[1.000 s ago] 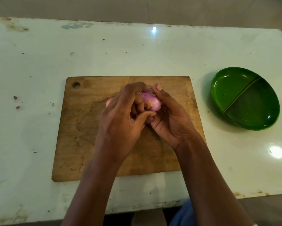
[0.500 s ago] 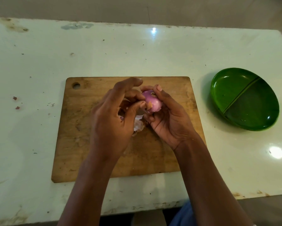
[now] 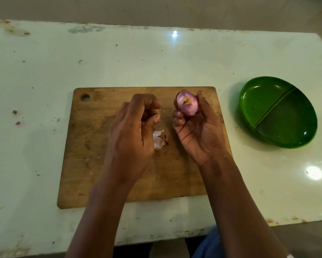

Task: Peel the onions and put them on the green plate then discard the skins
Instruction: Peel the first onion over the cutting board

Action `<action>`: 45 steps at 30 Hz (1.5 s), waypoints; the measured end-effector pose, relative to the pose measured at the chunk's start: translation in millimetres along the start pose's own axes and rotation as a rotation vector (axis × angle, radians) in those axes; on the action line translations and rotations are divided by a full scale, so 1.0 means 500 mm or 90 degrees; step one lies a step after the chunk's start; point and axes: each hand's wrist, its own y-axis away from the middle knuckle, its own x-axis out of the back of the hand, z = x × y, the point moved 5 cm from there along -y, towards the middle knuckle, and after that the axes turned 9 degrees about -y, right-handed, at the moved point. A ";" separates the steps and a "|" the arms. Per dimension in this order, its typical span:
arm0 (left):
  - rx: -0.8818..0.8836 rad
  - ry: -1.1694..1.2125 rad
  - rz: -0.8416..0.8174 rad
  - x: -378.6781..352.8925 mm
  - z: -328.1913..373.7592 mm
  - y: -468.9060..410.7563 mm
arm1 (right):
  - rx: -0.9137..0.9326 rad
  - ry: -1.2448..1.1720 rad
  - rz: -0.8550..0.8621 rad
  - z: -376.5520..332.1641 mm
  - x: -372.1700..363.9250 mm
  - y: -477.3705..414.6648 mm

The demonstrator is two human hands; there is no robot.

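Observation:
A purple onion (image 3: 187, 106), partly peeled with a pale patch on top, sits in the curled fingers of my right hand (image 3: 197, 127) above the right part of the wooden cutting board (image 3: 93, 146). My left hand (image 3: 136, 127) hovers over the middle of the board, apart from the onion. Its fingers curl toward the thumb, and I see nothing between them. Pale onion skins (image 3: 159, 139) lie on the board just under that hand, partly hidden by it. The green plate (image 3: 268, 101), oval with two compartments, stands to the right of the board with nothing in it.
The board lies on a worn white table (image 3: 44, 71) with small specks and stains. The table's front edge runs just below the board. The plate sits near the table's right edge.
My hands have come apart: the left hand let go of the onion and drew left, while the right hand carried the onion up and to the right. Skins now lie on the board.

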 end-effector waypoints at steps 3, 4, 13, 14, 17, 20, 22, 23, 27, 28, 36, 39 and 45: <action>-0.017 -0.024 -0.002 -0.003 0.000 0.003 | 0.006 0.032 -0.007 0.003 0.002 0.000; -0.021 -0.031 -0.005 -0.004 0.001 0.003 | 0.006 0.050 -0.021 0.005 0.000 0.001; -0.041 -0.053 -0.013 -0.003 0.014 -0.003 | -0.029 0.167 -0.133 0.017 -0.015 0.009; -0.047 -0.059 -0.012 -0.003 0.015 -0.002 | -0.030 0.176 -0.135 0.019 -0.015 0.009; -0.050 -0.069 -0.002 -0.002 0.013 -0.002 | -0.031 0.204 -0.129 0.020 -0.017 0.012; -0.048 -0.087 0.002 -0.003 0.013 -0.002 | -0.034 0.211 -0.127 0.020 -0.021 0.013; -0.048 -0.091 -0.001 -0.003 0.012 -0.003 | -0.035 0.217 -0.125 0.020 -0.020 0.012; -0.048 -0.089 0.000 -0.002 0.012 -0.003 | -0.035 0.220 -0.125 0.020 -0.020 0.011; -0.043 -0.085 0.004 0.000 0.010 -0.001 | -0.041 0.217 -0.121 0.021 -0.023 0.013; -0.040 -0.086 0.006 -0.001 0.009 0.000 | -0.043 0.208 -0.117 0.021 -0.023 0.013; -0.050 -0.080 0.020 -0.003 0.007 0.002 | -0.058 0.146 -0.114 0.022 -0.017 0.007; -0.055 -0.086 0.015 -0.006 0.005 0.003 | -0.064 0.121 -0.101 0.022 -0.010 0.002; -0.041 -0.075 0.014 -0.007 0.007 0.003 | -0.086 0.080 -0.075 0.029 -0.002 -0.002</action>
